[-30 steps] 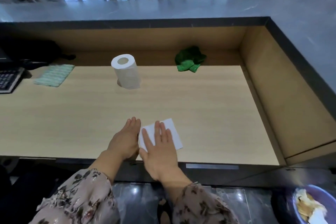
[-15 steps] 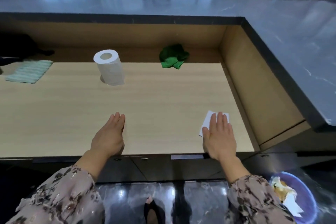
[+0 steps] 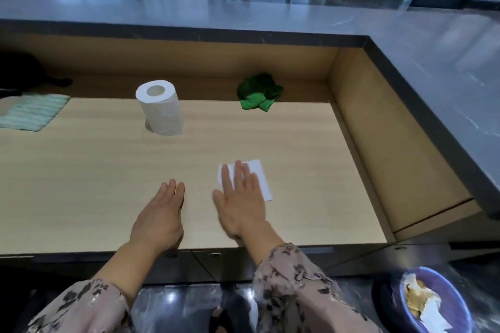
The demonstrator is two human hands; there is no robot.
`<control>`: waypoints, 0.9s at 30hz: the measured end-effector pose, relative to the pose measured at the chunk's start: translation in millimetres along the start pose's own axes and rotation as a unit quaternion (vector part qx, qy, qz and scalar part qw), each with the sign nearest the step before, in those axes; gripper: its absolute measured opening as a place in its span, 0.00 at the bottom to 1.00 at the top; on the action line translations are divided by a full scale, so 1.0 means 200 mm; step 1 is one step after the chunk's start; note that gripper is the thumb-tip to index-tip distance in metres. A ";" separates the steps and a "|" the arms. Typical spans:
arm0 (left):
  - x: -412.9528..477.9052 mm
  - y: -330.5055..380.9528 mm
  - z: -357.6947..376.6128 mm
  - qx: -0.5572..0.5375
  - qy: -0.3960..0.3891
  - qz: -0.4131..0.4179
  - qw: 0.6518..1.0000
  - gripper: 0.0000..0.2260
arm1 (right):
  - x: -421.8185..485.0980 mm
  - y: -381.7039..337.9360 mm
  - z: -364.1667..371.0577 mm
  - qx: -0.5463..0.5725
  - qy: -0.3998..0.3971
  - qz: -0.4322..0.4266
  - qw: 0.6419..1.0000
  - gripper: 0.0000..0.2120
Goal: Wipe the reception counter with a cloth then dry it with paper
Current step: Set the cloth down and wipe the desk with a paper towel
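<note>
right hand (image 3: pixel 240 197) flat, fingers straight, pressing folded paper (image 3: pixel 259 178) on counter (image 3: pixel 94 178), nearer than the paper roll (image 3: pixel 159 107). left hand (image 3: pixel 159 213) flat beside it, holding nothing. paper likely light, soft, tearable; best pressed under the palm, not pinched.

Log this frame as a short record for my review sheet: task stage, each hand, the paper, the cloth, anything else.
stage: apparently drying with paper
right hand: flat, fingers straight, pressing the paper sheet on the counter
left hand: flat on the counter, holding nothing
green cloth: crumpled at the counter's back edge, untouched
paper roll: upright, beyond the left hand
other: striped cloth far left; purple bin with crumpled paper, lower right
</note>
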State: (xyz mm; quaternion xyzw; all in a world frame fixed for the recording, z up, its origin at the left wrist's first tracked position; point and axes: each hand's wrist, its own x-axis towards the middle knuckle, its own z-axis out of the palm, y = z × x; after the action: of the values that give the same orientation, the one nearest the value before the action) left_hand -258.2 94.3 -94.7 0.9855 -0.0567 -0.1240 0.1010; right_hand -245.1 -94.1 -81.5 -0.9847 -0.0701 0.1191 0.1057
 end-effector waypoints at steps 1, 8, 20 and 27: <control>-0.01 0.00 0.00 -0.006 -0.005 -0.002 1.000 0.30 | 0.02 -0.03 0.01 -0.003 -0.008 -0.025 1.000 0.29; -0.02 0.02 -0.02 -0.013 0.004 -0.014 1.000 0.27 | -0.01 0.13 -0.03 -0.002 -0.002 -0.045 0.999 0.27; 0.01 0.01 0.00 0.012 -0.018 -0.027 0.999 0.29 | -0.10 0.96 -0.26 -0.046 0.025 0.207 0.977 0.30; -0.01 0.06 -0.03 0.028 -0.032 -0.032 0.999 0.34 | 0.13 0.65 -0.22 -0.024 0.058 0.213 0.975 0.31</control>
State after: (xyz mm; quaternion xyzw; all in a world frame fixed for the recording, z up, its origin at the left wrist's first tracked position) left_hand -260.0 84.4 -86.0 0.9849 -0.0319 -0.1565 0.0672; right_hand -193.8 -224.1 -75.4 -0.9846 0.1444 0.0794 0.0577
